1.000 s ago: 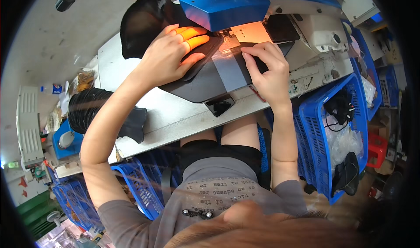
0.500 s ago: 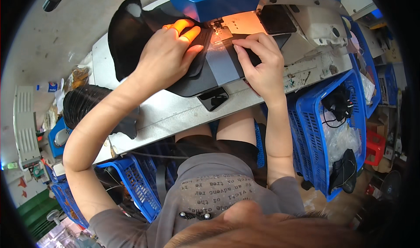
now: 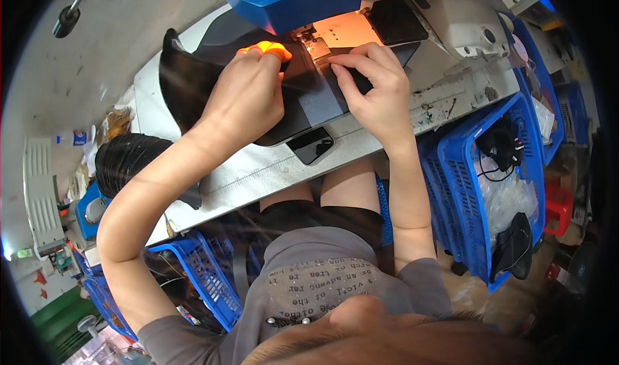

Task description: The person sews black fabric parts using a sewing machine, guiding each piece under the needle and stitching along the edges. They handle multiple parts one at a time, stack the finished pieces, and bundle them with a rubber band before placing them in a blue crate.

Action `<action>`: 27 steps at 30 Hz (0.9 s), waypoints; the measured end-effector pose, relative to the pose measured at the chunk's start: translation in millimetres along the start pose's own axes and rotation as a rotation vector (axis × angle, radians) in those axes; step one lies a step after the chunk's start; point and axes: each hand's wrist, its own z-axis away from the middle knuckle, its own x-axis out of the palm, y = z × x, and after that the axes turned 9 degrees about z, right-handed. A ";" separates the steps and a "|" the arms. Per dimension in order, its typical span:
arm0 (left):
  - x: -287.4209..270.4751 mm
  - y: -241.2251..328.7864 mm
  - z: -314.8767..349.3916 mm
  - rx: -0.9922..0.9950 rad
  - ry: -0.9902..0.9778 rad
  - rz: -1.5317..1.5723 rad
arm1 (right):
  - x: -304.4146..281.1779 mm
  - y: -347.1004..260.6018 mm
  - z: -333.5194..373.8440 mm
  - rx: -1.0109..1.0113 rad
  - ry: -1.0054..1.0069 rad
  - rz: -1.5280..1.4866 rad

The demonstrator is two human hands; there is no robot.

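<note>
A large black sheet of material [image 3: 187, 85], with a grey strip [image 3: 320, 101] across it, lies under the needle area of a blue-headed sewing machine [image 3: 293, 4]. Lit by an orange lamp, the presser foot [image 3: 314, 43] stands between my hands. My left hand [image 3: 248, 91], orange covers on some fingers, is closed with the fingers curled on the black material left of the foot. My right hand [image 3: 377, 85] pinches thumb and forefinger together just right of the foot, at the grey strip's upper end; what lies between the fingertips is too small to make out.
A phone [image 3: 311, 146] lies at the table's front edge [image 3: 251, 178]. Black rolled material [image 3: 129, 162] sits at the left. Blue crates [image 3: 487, 204] with plastic bags and black pieces stand at the right; another blue crate [image 3: 209, 281] is below the table at left.
My left hand's fingers have curled in from a flatter, spread pose. The black material has shifted at the left, its far upper corner folding lower. My right hand keeps its pinch by the foot.
</note>
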 end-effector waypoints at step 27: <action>4.8 -19.4 -11.7 0.051 0.063 -0.573 | -0.7 1.3 0.2 -0.018 0.012 -0.011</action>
